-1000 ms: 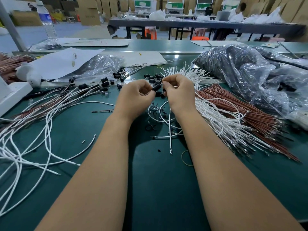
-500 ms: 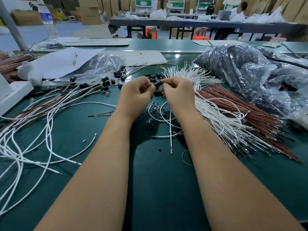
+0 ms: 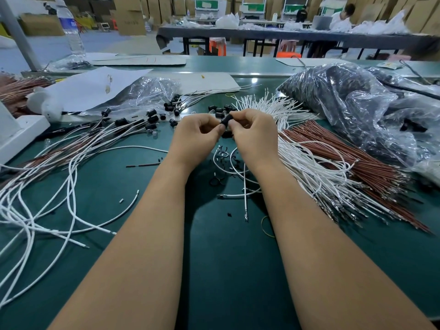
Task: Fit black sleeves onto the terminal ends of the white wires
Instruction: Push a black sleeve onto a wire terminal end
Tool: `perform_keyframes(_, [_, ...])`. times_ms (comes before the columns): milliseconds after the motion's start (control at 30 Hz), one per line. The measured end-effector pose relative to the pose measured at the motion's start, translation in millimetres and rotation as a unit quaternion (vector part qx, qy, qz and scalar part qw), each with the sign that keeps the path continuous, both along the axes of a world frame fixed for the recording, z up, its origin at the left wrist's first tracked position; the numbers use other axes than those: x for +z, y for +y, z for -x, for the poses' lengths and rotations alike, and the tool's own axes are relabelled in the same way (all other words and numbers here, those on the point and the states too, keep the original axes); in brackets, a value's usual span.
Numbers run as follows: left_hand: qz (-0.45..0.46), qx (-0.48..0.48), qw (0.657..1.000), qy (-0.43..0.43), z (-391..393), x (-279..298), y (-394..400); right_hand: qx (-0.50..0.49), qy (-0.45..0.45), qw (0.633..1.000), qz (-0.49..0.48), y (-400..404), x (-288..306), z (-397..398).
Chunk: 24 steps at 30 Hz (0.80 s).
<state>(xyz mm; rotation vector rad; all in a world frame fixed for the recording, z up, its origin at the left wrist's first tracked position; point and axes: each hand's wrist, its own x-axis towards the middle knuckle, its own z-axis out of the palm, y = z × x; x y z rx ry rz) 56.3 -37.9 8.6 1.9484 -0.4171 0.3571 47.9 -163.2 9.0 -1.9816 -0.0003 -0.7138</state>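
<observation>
Two hands at work: left hand [image 3: 195, 136] and right hand [image 3: 253, 132] both pinch one black sleeve [image 3: 226, 120]; best pushed straight on, terminal seated fully.

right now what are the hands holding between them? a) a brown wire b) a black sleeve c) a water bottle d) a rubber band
b: the left hand and the right hand both pinch a black sleeve between their fingertips above the green table.
</observation>
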Motion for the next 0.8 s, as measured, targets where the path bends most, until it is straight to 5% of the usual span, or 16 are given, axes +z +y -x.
perform_keyframes(367, [0.029, -0.048, 0.996, 0.067, 4, 4, 2, -0.004, -0.004, 1.000, 0.001, -3, 1, 3])
perform_keyframes(467, [-0.011, 0.015, 0.999, 0.033, 1, 1, 1, -0.013, 0.000, 1.000, 0.011, -3, 1, 3])
perform_keyframes(600, [-0.114, 0.244, 0.962, -0.042, -7, 0, 11, -0.007, 0.008, 0.999, 0.047, -3, 0, 4])
perform_keyframes(667, [-0.178, 0.311, 0.933, -0.008, -11, -1, 19, 0.003, 0.017, 0.997, 0.080, 1, -1, 5])
perform_keyframes(800, [-0.255, 0.277, 0.917, 0.133, -14, -7, 25, 0.028, 0.033, 0.989, 0.138, 9, -3, 7])
